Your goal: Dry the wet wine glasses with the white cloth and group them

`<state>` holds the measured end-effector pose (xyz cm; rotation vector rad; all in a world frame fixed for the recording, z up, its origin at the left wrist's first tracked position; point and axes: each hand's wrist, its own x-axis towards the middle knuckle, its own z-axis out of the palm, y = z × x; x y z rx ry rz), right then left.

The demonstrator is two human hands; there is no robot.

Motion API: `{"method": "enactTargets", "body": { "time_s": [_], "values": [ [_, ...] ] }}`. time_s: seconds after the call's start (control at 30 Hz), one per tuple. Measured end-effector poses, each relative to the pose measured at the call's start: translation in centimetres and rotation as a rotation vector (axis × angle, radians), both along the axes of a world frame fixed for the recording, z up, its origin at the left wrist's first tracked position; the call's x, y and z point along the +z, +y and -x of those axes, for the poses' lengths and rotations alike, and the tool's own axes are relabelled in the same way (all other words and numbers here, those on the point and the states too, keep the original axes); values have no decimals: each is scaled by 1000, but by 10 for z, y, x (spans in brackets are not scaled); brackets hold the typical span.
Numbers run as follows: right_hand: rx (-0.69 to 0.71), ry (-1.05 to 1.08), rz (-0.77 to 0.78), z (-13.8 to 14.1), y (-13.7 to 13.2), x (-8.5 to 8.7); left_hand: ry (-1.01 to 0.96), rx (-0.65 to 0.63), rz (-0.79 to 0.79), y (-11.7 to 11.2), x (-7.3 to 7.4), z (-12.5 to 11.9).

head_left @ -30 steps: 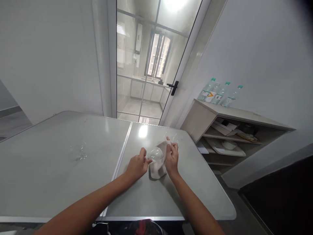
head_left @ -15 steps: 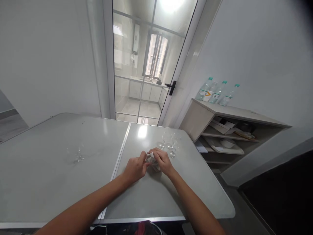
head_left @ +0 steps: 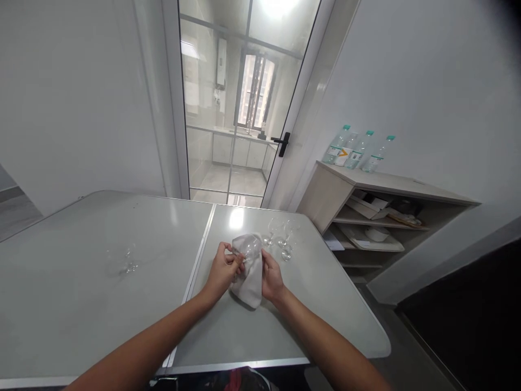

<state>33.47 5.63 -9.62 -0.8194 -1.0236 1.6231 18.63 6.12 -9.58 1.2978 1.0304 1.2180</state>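
Note:
Both hands meet over the right half of the grey table (head_left: 285, 315). My left hand (head_left: 222, 270) is closed on the stem end of a clear wine glass (head_left: 249, 248). A white cloth (head_left: 249, 274) is wrapped around that glass, and my right hand (head_left: 272, 275) presses the cloth against its bowl. Two more clear stemmed glasses (head_left: 280, 234) stand just beyond my hands. Another clear glass (head_left: 127, 260) sits alone on the table's left half.
A wooden shelf unit (head_left: 366, 212) with papers and dishes stands right of the table, with three water bottles (head_left: 354, 149) on top. Behind the table a glass door (head_left: 244, 103) with a black handle (head_left: 281, 142) shows a kitchen.
The glass and cloth rose from low on the table to in front of me. The cloth, bunched under my right hand before, now hangs down around the glass.

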Motion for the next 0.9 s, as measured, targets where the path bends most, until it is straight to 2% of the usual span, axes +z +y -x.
{"method": "enactTargets", "body": {
  "time_s": [0.17, 0.33, 0.53, 0.7, 0.8, 0.9],
  "values": [
    [30, 39, -20, 9, -10, 0, 30, 69, -39, 3, -9, 2],
    [48, 28, 2, 9, -17, 8, 134, 198, -57, 8, -8, 6],
    [40, 79, 2, 13, -10, 2, 33, 150, -4, 11, -15, 3],
    [-3, 73, -63, 17, -5, -7, 64, 103, -19, 13, -25, -1],
    [-16, 31, -57, 17, -4, -9, 33, 89, -52, 14, -18, 5],
    [93, 47, 8, 14, -3, -12, -134, -16, -100, 13, -4, 11]
  ]
}}
